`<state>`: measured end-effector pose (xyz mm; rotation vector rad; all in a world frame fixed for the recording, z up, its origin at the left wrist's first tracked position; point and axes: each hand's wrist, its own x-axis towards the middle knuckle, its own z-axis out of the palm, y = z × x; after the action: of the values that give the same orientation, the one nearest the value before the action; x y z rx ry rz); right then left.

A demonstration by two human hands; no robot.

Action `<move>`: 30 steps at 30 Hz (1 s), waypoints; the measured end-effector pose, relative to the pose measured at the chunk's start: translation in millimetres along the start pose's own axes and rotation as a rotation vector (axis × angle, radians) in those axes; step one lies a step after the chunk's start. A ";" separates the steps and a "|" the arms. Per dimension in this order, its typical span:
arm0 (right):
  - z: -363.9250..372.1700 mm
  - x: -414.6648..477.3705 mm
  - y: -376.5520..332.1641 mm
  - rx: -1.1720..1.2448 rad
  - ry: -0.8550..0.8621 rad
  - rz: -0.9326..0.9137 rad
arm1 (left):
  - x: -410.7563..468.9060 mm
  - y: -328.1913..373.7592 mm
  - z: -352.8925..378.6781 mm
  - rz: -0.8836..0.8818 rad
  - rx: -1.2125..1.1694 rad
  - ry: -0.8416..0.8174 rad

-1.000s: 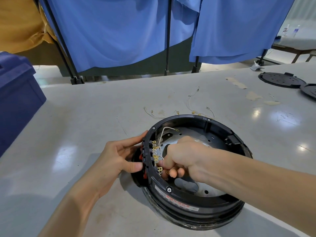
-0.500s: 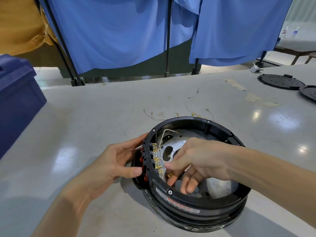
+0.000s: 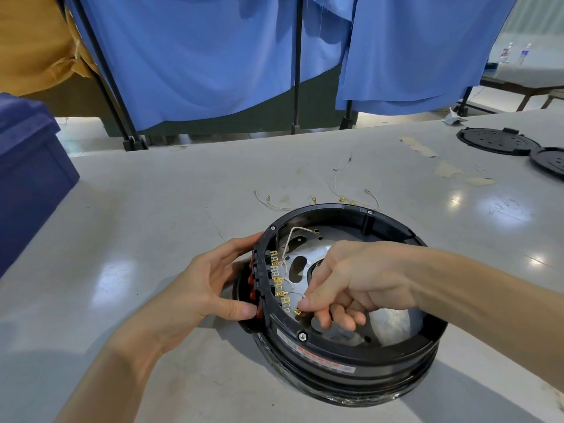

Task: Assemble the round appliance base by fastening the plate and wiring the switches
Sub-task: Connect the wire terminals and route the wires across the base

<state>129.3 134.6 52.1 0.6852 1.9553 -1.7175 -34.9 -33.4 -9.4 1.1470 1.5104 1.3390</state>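
Pinching a brass terminal (image 3: pixel 297 312) inside base (image 3: pixel 351 355) w/ right hand (image 3: pixel 351 279); left hand (image 3: pixel 210 285) grips base rim at switches (image 3: pixel 251 280).

My feed is bright and evenly lit: light from above leaves soft white glare patches on the grey table (image 3: pixel 152 215) and a sheen on the metal plate (image 3: pixel 393 325), with only faint shadows under the round base (image 3: pixel 381 380) and the left hand (image 3: pixel 204 288). The centre is sharp, down to the brass terminal (image 3: pixel 297 312) pinched by the right hand (image 3: pixel 351 279), while the wide lens bends the table's far edge and stretches both forearms.
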 end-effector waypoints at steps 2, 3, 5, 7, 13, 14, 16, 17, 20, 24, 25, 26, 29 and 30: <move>3.5 1.4 2.7 0.032 0.041 -0.002 | -0.2 -0.2 -0.2 0.006 0.003 -0.005; 6.2 2.2 4.6 0.066 0.064 -0.010 | -0.2 -0.3 0.0 0.009 0.004 -0.008; 11.9 2.4 8.4 0.131 0.107 -0.029 | 0.0 -0.6 0.8 0.019 0.006 -0.011; 15.8 1.6 10.9 0.178 0.139 -0.049 | 0.5 -1.1 1.6 0.027 0.008 -0.013; 22.6 0.8 12.7 0.296 0.183 -0.064 | 0.6 -2.6 3.1 0.039 -0.013 -0.005; 22.9 0.5 12.5 0.309 0.177 -0.060 | 0.5 -2.8 3.1 0.039 -0.012 0.000; 22.9 -0.2 12.4 0.328 0.169 -0.055 | 0.9 -3.2 3.2 0.036 -0.006 0.011; 23.1 -0.4 12.3 0.332 0.168 -0.054 | 1.1 -3.1 3.1 0.032 -0.001 0.015; 24.1 -0.8 12.3 0.345 0.175 -0.054 | 1.0 -2.9 2.3 0.021 0.017 0.015; 25.1 -2.4 12.1 0.345 0.181 -0.045 | 0.4 -2.4 2.2 0.013 0.019 0.011; 25.6 -2.8 11.9 0.342 0.180 -0.043 | 0.3 -2.5 2.3 0.013 0.017 0.008; 26.1 -3.0 11.9 0.343 0.182 -0.041 | 0.5 -2.6 2.5 0.014 0.015 0.007; 27.8 -3.5 11.4 0.346 0.189 -0.039 | 0.6 -3.6 2.6 0.011 0.008 0.012; 28.2 -3.9 10.9 0.344 0.187 -0.039 | 0.7 -3.8 2.4 0.012 0.004 0.013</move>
<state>139.4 107.4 42.6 0.9634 1.8160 -2.1078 -33.2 -32.1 -13.5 1.1534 1.5186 1.3544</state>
